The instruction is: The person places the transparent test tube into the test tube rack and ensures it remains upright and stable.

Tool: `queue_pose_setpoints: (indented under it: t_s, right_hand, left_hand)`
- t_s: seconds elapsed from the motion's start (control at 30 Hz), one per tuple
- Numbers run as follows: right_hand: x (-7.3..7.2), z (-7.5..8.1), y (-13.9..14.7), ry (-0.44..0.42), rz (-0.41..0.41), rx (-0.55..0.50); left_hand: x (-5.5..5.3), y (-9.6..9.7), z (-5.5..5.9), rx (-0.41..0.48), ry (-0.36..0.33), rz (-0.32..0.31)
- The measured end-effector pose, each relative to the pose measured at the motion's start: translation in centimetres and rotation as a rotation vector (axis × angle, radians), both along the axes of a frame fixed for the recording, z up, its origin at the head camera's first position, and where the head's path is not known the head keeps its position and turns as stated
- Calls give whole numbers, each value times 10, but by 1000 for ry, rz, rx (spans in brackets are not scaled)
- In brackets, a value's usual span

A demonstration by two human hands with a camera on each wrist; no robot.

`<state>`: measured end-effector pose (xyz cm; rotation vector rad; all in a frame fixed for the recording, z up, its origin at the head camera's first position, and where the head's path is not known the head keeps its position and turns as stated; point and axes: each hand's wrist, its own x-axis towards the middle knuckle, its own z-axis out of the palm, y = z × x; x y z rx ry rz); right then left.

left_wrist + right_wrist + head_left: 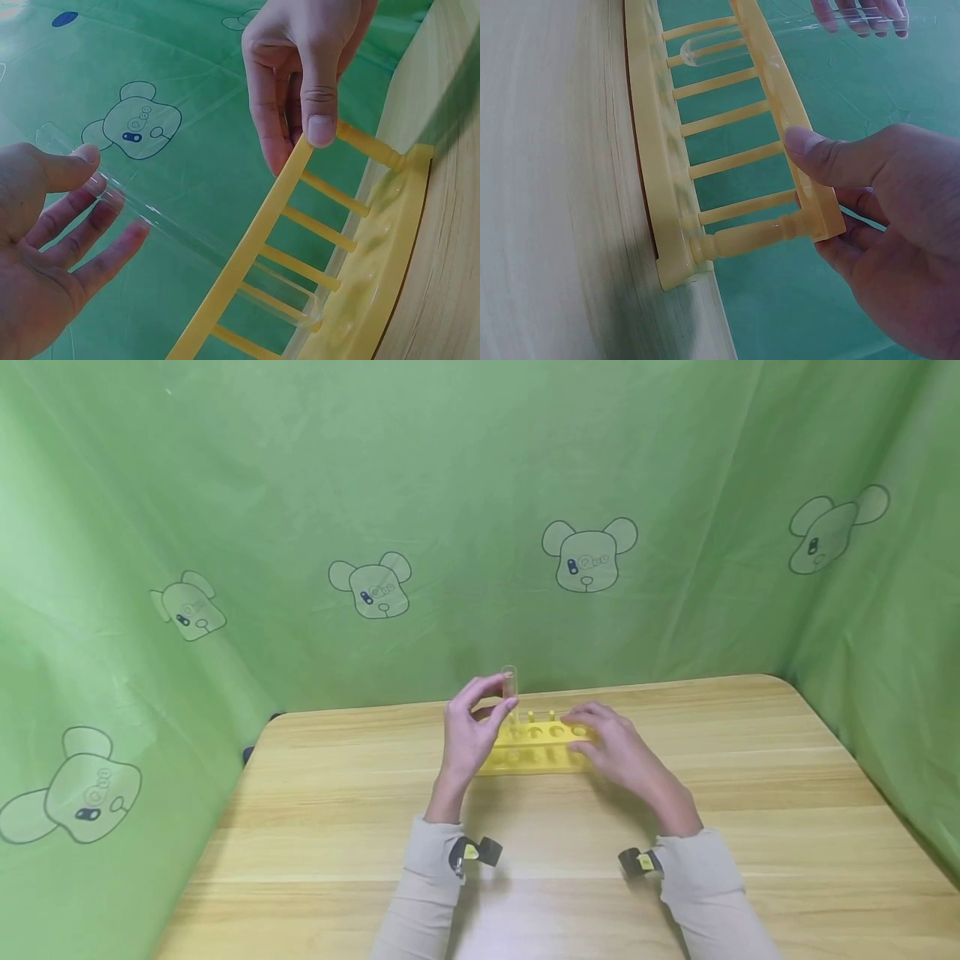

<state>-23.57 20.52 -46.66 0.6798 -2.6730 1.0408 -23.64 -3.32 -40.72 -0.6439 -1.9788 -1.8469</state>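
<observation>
A clear test tube (pixel 510 687) stands upright, its lower part passing through a hole in the top plate of a yellow test tube rack (pixel 534 767). My left hand (pixel 468 739) pinches the tube's upper part between thumb and fingers. In the left wrist view, the rounded bottom of the tube (pixel 304 311) shows below the top plate, close to the rack's base. With its thumb on the upper plate and fingers behind, my right hand (pixel 622 752) grips the right end of the rack. The right wrist view shows the same grip beside a turned end post (pixel 754 234).
The rack stands on a wood-grain table (pixel 360 827), toward its back edge. Green fabric (pixel 480 485) printed with bear outlines encloses the back and both sides. Each sleeved wrist carries a small dark camera, the left one (pixel 487 850) and the right one (pixel 633 862).
</observation>
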Motion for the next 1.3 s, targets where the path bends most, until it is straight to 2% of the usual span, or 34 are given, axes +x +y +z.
queue_pose_setpoints:
  t_s: [1.3]
  right_hand:
    - [1, 1, -1, 9, 2, 10]
  left_hand:
    - [-2, -3, -6, -9, -16, -19]
